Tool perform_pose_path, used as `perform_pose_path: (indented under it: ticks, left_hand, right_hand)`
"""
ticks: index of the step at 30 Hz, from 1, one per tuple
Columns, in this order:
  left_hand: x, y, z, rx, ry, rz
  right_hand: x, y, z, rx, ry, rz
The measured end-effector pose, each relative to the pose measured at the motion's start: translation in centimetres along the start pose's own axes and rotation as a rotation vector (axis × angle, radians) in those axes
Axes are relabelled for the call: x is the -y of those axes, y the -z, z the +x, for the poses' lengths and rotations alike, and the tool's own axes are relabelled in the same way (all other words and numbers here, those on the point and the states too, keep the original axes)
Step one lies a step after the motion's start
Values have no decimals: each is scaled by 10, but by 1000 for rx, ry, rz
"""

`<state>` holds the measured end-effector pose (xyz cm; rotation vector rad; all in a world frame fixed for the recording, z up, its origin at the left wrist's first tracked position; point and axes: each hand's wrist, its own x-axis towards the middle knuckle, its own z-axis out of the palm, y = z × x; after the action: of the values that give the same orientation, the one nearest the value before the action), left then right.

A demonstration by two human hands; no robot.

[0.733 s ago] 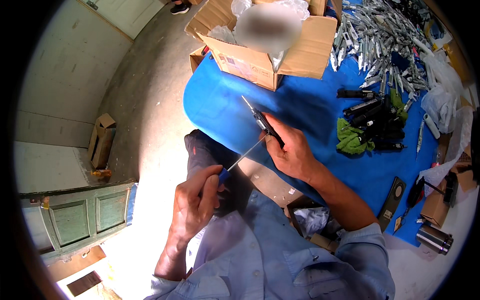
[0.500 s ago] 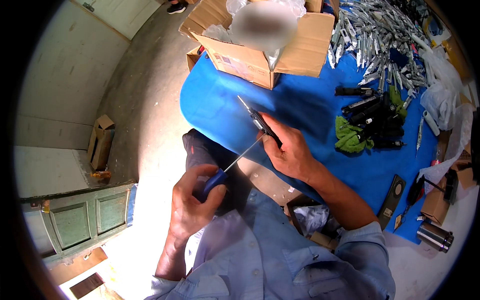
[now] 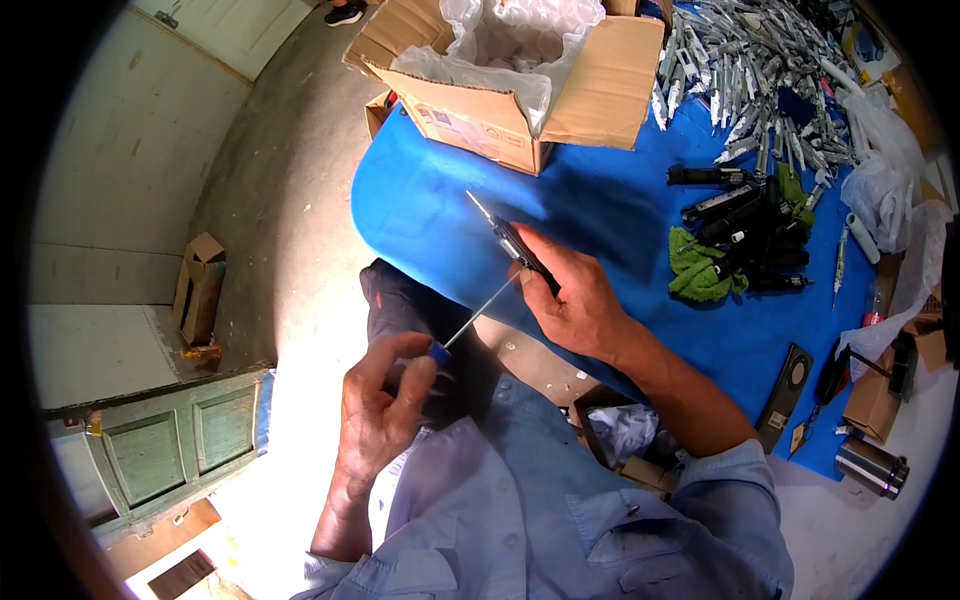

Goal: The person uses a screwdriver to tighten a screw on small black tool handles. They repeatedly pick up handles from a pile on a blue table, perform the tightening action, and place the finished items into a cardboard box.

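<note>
My left hand [image 3: 376, 408] is closed around the blue handle of a screwdriver [image 3: 476, 320], with most of the handle hidden by the fingers. Its thin metal shaft slants up to the right, and the tip meets the underside of a slim black pen-shaped device [image 3: 514, 243] with a narrow silver point. Fingers and thumb of my right hand [image 3: 580, 305] grip that device at its lower end, so part of its body is covered. Both hands are held above my lap, beside the edge of the blue-covered table [image 3: 430, 215].
An open cardboard box [image 3: 480, 125] lined with clear plastic stands at the table's far side. Many slim grey pen-shaped pieces [image 3: 740, 75] are heaped at the far right. Nearer lie black devices [image 3: 735, 215] on a green cloth [image 3: 697, 268], and a steel cylinder [image 3: 870, 468].
The fingers of my left hand have shifted around the screwdriver handle, and less blue shows. The device in my right hand stays nearly in place. A blurred patch over the box is gone.
</note>
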<state>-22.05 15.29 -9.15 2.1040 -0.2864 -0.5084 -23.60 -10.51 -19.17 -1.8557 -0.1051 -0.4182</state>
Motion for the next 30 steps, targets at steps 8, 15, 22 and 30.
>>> perform_pose_path:
  ticks: [8,15,22,30]
  left_hand:
    - [2,0,-2,-1,-34,-13]
    - [1,1,-1,99,141,-280]
    - [12,5,-3,45,88,-490]
    - [-1,-36,21,-12,63,-548]
  right_hand:
    - [1,0,0,4,-15,20]
    - [2,1,0,17,-22,23]
    - [3,2,-1,35,-84,53]
    - [8,7,3,58,-228,170]
